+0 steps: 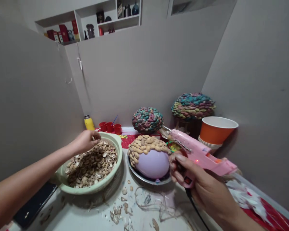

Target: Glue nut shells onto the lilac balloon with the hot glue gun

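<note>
My right hand (197,179) is wrapped around the handle of a pink hot glue gun (195,144), its nozzle pointing up and left and a small red light glowing on its side. Left of it, a lilac balloon (154,163) rests in a round metal bowl (141,180). Peanut shells (146,144) cover the balloon's top and left side. My left hand (86,141) hovers over the far left part of a pale green basket (119,154) full of loose peanut shells (93,170). Its fingers are curled together; what they pinch, if anything, is too small to make out.
Behind stand two colourful shell-covered domes (148,120) (192,106), red cups (109,127) and a yellow bottle (89,123). An orange paper bucket (214,133) is at the right. Shell bits (117,213), string (146,205) and a dark flat object (35,205) lie on the table (79,213).
</note>
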### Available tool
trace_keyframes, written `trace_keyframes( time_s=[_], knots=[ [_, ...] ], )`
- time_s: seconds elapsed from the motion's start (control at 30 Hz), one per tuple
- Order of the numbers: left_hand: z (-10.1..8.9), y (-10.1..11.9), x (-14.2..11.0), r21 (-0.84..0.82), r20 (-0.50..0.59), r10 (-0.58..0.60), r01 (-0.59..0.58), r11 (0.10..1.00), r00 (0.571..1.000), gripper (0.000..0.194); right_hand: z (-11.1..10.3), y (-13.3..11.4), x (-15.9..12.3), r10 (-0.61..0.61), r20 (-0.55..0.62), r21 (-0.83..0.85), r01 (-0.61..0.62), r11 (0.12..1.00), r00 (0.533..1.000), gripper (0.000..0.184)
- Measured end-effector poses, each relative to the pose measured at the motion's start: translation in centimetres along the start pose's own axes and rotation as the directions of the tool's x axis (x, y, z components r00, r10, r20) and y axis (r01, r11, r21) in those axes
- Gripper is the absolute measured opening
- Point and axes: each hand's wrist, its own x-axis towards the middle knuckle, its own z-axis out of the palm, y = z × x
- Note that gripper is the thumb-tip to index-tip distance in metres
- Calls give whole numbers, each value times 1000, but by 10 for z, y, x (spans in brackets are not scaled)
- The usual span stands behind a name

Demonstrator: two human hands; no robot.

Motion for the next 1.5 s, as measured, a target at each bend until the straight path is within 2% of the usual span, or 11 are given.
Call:
trace_keyframes(
  time_s=[0.13,0.27,0.43,0.63,0.8,0.93,1.1,1.17,1.23,1.4,1.5],
  knots=[
    [2,-28,15,145,128,-81,62,988,989,27,-5,5,-11,30,-32,-79,-32,996,999,45],
    [15,-29,20,218,218,-100,51,975,971,31,-6,12,-18,35,-86,-170,-49,984,996,48],
    [21,-26,21,235,234,-105,49,971,967,32,-10,16,-15,42,-63,-171,-53,984,997,47],
    [19,-31,20,125,186,-106,84,989,977,33,-15,25,-13,49,-46,-195,-57,979,998,45],
    [20,-29,18,-110,121,-96,109,988,988,27,-15,31,-15,56,-25,-226,-60,972,998,47],
    [25,2,2,-333,28,-46,52,941,999,14,-11,29,-17,66,3,-174,-64,983,998,47],
    [45,71,-37,-518,11,63,-48,854,998,19,-3,25,-27,25,122,-158,-5,987,992,42],
    [57,96,-50,-649,25,123,-77,757,992,19,0,23,-34,4,135,-165,19,986,991,38],
    [71,115,-58,-723,-12,127,-96,684,992,19,4,21,-39,-12,132,-178,35,983,991,36],
    [102,133,-62,-787,-120,128,-172,592,985,15,11,17,-40,-53,125,-148,71,986,991,31],
    [111,132,-63,-840,-100,140,-159,519,985,17,9,17,-37,-77,132,-201,103,974,988,30]
  ],
)
